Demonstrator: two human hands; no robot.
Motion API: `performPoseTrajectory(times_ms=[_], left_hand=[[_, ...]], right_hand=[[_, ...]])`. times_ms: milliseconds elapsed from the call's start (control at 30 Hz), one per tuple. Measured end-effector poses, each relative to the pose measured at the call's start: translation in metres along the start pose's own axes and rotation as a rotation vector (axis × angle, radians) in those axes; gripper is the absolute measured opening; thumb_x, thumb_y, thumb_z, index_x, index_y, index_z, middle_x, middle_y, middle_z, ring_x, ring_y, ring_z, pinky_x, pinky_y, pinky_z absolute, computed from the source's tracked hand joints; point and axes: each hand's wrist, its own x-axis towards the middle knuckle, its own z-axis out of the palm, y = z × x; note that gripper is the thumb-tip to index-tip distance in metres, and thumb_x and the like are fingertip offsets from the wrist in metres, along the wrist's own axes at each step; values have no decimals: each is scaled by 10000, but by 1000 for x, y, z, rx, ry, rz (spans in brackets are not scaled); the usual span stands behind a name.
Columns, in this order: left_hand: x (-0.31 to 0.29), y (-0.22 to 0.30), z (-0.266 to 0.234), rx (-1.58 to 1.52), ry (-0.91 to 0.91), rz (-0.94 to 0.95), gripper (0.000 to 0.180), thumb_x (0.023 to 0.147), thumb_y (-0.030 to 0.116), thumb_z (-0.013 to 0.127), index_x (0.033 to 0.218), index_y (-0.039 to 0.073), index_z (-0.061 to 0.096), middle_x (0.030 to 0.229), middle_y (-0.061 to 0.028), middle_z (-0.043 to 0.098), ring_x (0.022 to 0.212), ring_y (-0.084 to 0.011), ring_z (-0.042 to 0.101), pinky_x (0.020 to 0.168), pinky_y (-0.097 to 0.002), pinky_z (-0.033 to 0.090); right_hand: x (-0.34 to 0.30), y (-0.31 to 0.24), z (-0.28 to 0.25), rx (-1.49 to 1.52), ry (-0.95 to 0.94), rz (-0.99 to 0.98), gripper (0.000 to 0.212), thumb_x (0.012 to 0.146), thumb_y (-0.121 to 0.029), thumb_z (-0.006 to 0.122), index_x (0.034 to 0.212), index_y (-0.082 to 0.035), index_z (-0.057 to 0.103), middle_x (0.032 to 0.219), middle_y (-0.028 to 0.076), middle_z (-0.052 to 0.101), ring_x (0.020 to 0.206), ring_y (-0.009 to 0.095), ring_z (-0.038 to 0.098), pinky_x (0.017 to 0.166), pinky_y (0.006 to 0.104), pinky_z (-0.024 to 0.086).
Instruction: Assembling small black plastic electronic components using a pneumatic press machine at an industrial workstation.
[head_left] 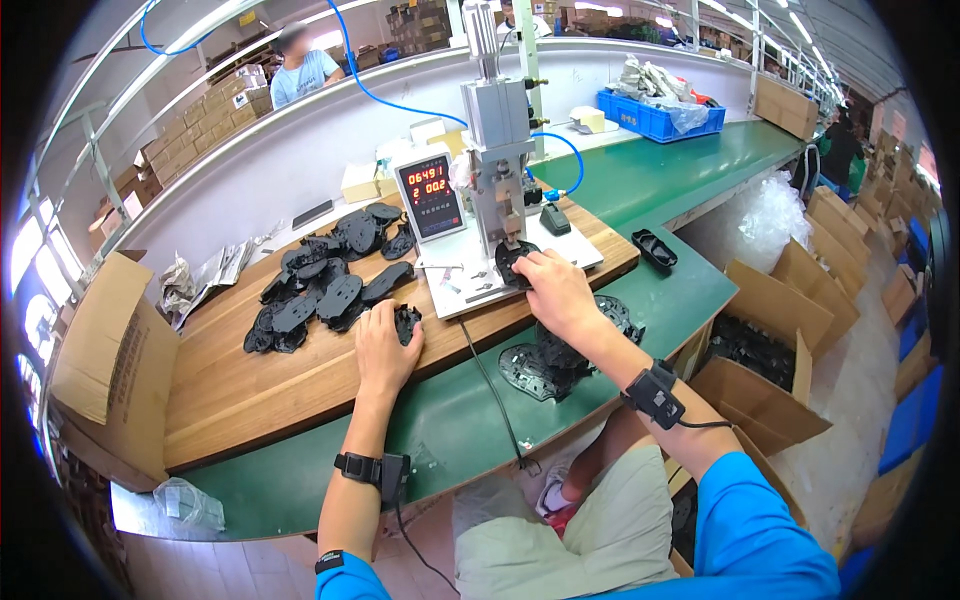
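My right hand [557,289] reaches to the base of a silver pneumatic press [498,115], its fingers closed on a curved black plastic part [514,262] that sits under the press head. My left hand [384,347] rests near the front edge of the wooden board [255,405], with thumb and fingers curled round another small black plastic part [406,321]. Beyond it lies a heap of flat black plastic parts [335,293]. More black plastic shells [540,370] lie on the green table below my right forearm, partly hidden by it.
A controller box with red digits [428,195] stands left of the press. A black shell [654,250] lies to the right. Cardboard boxes flank me: one at left [115,370], and an open one with black parts [770,345]. A blue crate [655,122] stands behind; a cable [490,385] crosses the table.
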Motion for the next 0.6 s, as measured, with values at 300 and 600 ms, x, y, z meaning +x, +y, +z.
performPoseTrajectory(times_ms=[300,600], left_hand=[[7,6,-8,-34,131,133,537,775,207,881,1201,42,598,1200,-148,638,1136,-364,599,996,-453,489],[5,9,-6,-247,111,210,490,787,-73,699,1256,40,607,1302,-141,628,1120,-363,668,908,-456,571]], right_hand=[[2,-1,2,-4,6,-4,169,866,-4,636,1020,-58,681,1038,87,702,1068,315,663,882,445,593],[2,-4,0,3,-13,-1,191,873,-2,630,1046,-56,689,1048,87,703,1085,309,663,887,441,593]])
